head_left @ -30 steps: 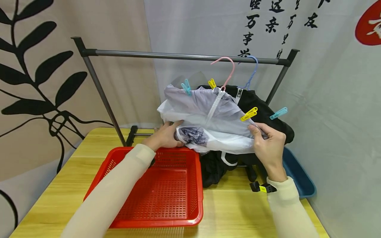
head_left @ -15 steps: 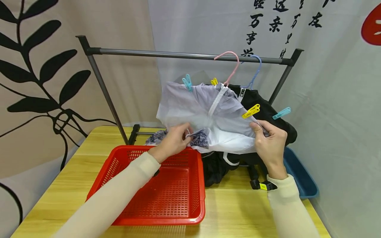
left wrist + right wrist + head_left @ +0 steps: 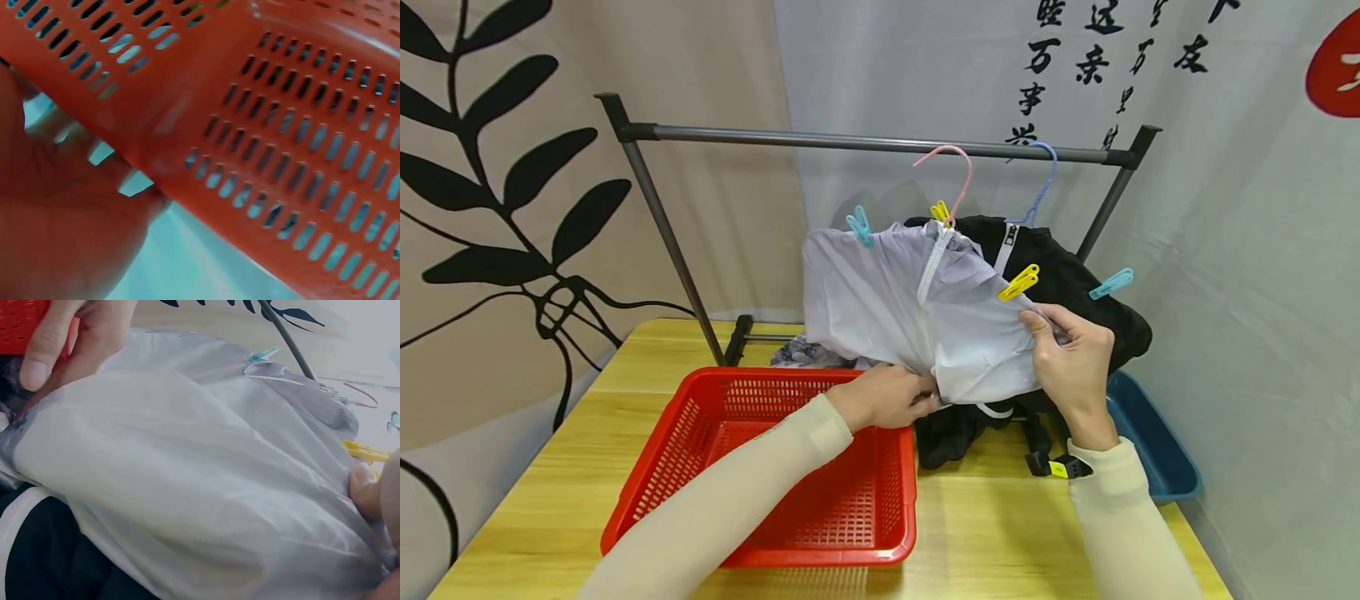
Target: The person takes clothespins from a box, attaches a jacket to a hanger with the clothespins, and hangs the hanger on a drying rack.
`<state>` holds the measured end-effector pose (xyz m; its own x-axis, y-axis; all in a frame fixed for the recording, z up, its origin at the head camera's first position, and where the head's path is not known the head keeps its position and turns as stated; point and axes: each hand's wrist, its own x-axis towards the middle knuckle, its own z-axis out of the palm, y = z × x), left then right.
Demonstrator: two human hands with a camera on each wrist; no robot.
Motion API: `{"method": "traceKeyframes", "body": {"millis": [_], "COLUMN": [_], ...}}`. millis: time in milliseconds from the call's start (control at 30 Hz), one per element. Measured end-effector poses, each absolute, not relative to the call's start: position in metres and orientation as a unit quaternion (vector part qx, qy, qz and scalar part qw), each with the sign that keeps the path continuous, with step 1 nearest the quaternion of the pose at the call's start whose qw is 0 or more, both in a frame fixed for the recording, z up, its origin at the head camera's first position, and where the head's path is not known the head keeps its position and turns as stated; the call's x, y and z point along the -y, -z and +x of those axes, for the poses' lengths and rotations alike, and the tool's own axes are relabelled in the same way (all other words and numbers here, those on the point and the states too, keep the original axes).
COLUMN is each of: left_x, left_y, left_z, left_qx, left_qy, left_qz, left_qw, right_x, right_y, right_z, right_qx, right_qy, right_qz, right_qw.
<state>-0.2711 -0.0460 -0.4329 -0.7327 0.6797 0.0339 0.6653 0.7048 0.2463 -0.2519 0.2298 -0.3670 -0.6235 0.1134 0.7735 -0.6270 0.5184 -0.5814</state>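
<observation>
A thin pale grey zip jacket (image 3: 865, 292) hangs on a pink hanger (image 3: 964, 179) hooked on the rack's bar. One blue clothespin (image 3: 860, 227) and a yellow clothespin (image 3: 1019, 283) are clipped along its shoulders. My right hand (image 3: 1075, 358) pinches the jacket's right side, just below the yellow clothespin. At the lower hem, my left hand (image 3: 891, 396) holds the cloth between thumb and fingers, over the back corner of the red basket (image 3: 760, 557). Dark patterned cloth (image 3: 812, 354) shows below the jacket's left side. In the left wrist view the basket wall hides the left fingertips.
A black garment (image 3: 1056, 258) on a blue hanger (image 3: 1045, 179) hangs right behind the jacket, with another blue clothespin (image 3: 1111, 284) on it. The grey metal rack (image 3: 775, 137) stands on a wooden table (image 3: 985, 550). A blue basin (image 3: 1157, 450) sits at the right.
My left hand has moved right and down along the jacket's hem. The patterned lining at the front is now covered by the grey cloth. My right hand keeps its hold.
</observation>
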Motion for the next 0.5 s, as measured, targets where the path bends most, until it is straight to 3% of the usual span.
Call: {"method": "traceKeyframes", "body": {"millis": [500], "left_x": [0.089], "left_y": [0.418], "left_z": [-0.26], "left_qx": [-0.915], "left_qy": [-0.18], "left_qz": [0.357], "left_qw": [-0.049], "right_x": [-0.236], "right_y": [0.373], "right_z": [-0.248], "right_qx": [0.774], "right_qy": [-0.464], "right_qz": [0.166], "right_qw": [0.397]}}
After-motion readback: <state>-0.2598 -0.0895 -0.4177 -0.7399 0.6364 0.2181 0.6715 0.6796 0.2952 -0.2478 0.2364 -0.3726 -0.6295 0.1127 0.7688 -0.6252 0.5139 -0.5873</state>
